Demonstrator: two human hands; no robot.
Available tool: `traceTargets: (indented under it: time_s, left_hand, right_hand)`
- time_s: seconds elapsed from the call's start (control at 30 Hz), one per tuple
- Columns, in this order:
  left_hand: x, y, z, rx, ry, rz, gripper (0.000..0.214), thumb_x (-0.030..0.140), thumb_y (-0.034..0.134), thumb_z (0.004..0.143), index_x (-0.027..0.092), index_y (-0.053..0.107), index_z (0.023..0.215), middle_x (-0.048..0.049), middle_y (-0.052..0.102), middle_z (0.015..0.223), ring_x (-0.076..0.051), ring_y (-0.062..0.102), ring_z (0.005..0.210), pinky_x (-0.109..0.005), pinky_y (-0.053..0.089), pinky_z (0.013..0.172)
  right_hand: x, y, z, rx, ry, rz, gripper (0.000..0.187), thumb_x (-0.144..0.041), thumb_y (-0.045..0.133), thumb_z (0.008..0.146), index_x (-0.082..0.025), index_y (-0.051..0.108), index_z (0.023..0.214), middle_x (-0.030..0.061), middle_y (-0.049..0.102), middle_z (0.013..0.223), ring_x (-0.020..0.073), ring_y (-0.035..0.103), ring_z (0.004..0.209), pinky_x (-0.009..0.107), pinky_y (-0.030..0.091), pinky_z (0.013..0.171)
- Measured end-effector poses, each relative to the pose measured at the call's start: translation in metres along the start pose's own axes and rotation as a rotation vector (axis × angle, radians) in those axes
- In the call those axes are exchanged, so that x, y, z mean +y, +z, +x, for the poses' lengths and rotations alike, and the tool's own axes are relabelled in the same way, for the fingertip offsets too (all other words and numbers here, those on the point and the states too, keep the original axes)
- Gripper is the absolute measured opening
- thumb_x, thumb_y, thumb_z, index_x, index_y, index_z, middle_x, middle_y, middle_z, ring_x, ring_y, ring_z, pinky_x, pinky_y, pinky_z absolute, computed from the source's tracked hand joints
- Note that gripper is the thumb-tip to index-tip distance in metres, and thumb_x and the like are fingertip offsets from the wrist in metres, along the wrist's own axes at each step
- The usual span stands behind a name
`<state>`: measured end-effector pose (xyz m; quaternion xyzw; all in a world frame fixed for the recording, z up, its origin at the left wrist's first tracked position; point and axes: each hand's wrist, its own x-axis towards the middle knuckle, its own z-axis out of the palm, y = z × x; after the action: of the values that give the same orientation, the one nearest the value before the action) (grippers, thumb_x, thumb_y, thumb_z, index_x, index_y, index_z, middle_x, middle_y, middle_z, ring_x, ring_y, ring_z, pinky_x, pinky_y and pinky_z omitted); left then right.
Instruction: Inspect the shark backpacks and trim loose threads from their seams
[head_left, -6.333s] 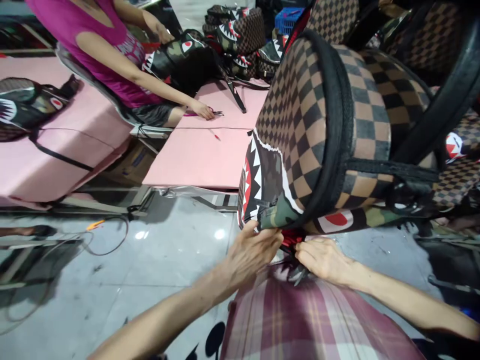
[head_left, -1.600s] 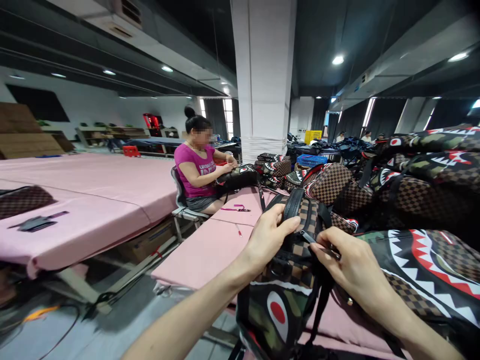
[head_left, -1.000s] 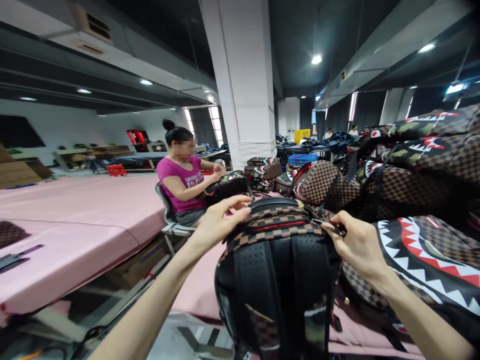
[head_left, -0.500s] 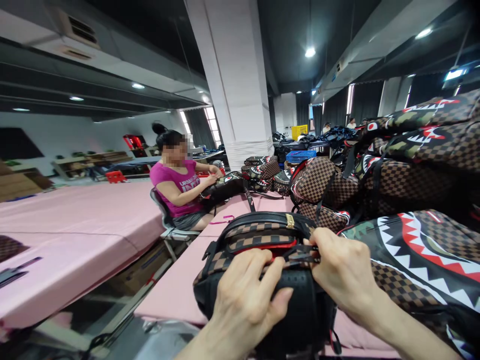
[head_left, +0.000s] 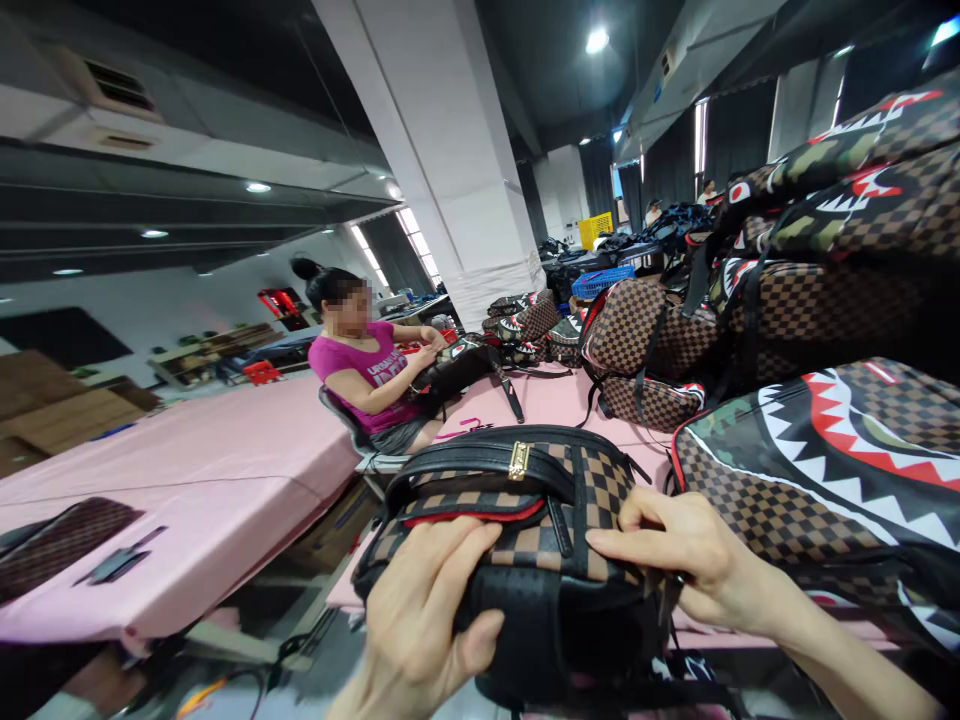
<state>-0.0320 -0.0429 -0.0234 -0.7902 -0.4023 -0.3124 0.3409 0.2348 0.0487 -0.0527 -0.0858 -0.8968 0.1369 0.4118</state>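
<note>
A brown-and-black checkered backpack [head_left: 607, 490] with black panels lies in front of me on the pink-covered table. A black top handle with a gold-coloured buckle [head_left: 519, 461] arches across it. My left hand [head_left: 431, 605] grips the near left part of the bag, fingertips at a red-edged opening and thumb spread over the black panel. At the bag's right side is my right hand [head_left: 694, 555], its index finger stretched along the checkered surface and the other fingers curled at the edge. A short black strap end [head_left: 559, 527] lies on the bag between my hands.
Backpacks with shark-mouth prints [head_left: 840, 460] are piled at the right. Across the table sits a co-worker in a magenta shirt [head_left: 367, 375], handling a black bag [head_left: 457, 370]. Another pink table [head_left: 225, 480] stands at the left, and a pillar [head_left: 450, 160] rises behind.
The backpack has turned and tipped, showing more of its checkered top. My right hand has let go of the black strap and moved onto the bag's side; my left hand has shifted left. The view has tilted.
</note>
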Motion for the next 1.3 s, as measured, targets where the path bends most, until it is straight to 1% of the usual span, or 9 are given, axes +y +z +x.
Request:
traceTargets:
  time_s: [0.17,0.4,0.53,0.73,0.93,1.07,1.13,1.23,1.3]
  left_hand:
    - [0.004,-0.003,0.007,-0.062,-0.007,0.147,0.062,0.044,0.029,0.092,0.008,0.026,0.143,-0.018,0.053,0.119,-0.026,0.052,0.111,-0.034,0.043,0.094]
    - [0.008,-0.01,0.007,-0.185,0.017,0.166,0.061,0.045,0.025,0.093,0.012,0.026,0.143,-0.0181,0.049,0.131,-0.026,0.052,0.113,-0.034,0.042,0.093]
    - [0.015,-0.024,0.023,-0.444,-0.088,0.084,0.06,0.047,0.034,0.088,0.019,0.029,0.141,-0.0146,0.047,0.136,-0.026,0.055,0.112,-0.035,0.046,0.087]
    - [0.014,-0.035,0.069,-0.817,-0.197,-0.094,0.063,0.041,0.051,0.079,0.026,0.036,0.137,-0.0109,0.052,0.13,-0.029,0.057,0.107,-0.042,0.047,0.086]
    - [0.011,-0.025,0.054,-0.628,-0.164,-0.182,0.053,0.049,0.057,0.074,0.021,0.054,0.119,-0.0108,0.064,0.109,-0.029,0.061,0.095,-0.042,0.05,0.078]
    - [-0.003,-0.03,0.033,-0.118,-0.035,-0.185,0.036,0.04,0.049,0.085,0.016,0.057,0.11,-0.0107,0.066,0.105,-0.023,0.061,0.097,-0.04,0.047,0.087]
    - [-0.025,-0.033,0.031,0.107,-0.146,-0.155,0.03,0.029,0.049,0.086,0.018,0.055,0.114,-0.0095,0.064,0.113,-0.022,0.055,0.108,-0.04,0.042,0.095]
    - [-0.056,-0.03,0.035,0.035,-0.418,-0.298,0.028,0.031,0.047,0.088,0.017,0.059,0.108,-0.0086,0.065,0.106,-0.019,0.058,0.1,-0.034,0.047,0.088]
    - [-0.063,-0.026,0.034,-0.041,-0.428,-0.448,0.029,0.036,0.046,0.088,0.016,0.065,0.096,-0.0077,0.066,0.095,-0.018,0.06,0.09,-0.031,0.048,0.082]
  right_hand:
    - [0.004,-0.004,0.002,-0.008,-0.012,0.041,0.057,-0.003,0.042,0.076,-0.028,0.054,0.126,0.0025,0.053,0.084,0.0116,0.051,0.071,0.023,0.036,0.058]
    - [0.015,-0.015,0.016,0.12,0.122,0.219,0.028,-0.014,0.048,0.086,-0.019,0.067,0.105,0.0039,0.064,0.078,0.0119,0.058,0.07,0.023,0.045,0.064]
    - [0.024,-0.022,0.048,0.257,0.294,0.168,0.023,-0.028,0.052,0.086,-0.018,0.07,0.097,0.0062,0.069,0.088,0.016,0.062,0.079,0.026,0.047,0.071]
    - [0.027,-0.009,0.128,-0.183,0.27,0.435,0.029,-0.031,0.055,0.081,-0.016,0.07,0.101,0.0042,0.071,0.096,0.0191,0.063,0.086,0.027,0.047,0.074]
    - [0.014,0.002,0.16,-0.513,0.283,0.454,0.028,-0.03,0.059,0.073,-0.012,0.072,0.091,0.0002,0.069,0.081,0.0152,0.059,0.07,0.022,0.044,0.063]
    - [0.016,0.008,0.161,-0.335,0.37,0.234,0.027,-0.031,0.051,0.077,-0.01,0.067,0.072,0.0012,0.062,0.067,0.0129,0.05,0.061,0.022,0.035,0.053]
    - [0.018,0.012,0.162,-0.268,0.407,0.152,0.035,-0.038,0.047,0.081,-0.011,0.065,0.07,0.0009,0.058,0.064,0.0121,0.046,0.059,0.022,0.032,0.051]
    - [0.021,0.017,0.165,-0.289,0.459,0.126,0.041,-0.046,0.045,0.082,-0.012,0.061,0.067,-0.0002,0.055,0.061,0.011,0.042,0.055,0.023,0.029,0.05]
    - [0.024,0.019,0.168,-0.231,0.507,0.029,0.04,-0.047,0.046,0.08,-0.014,0.055,0.059,-0.0014,0.049,0.055,0.01,0.038,0.052,0.024,0.026,0.049]
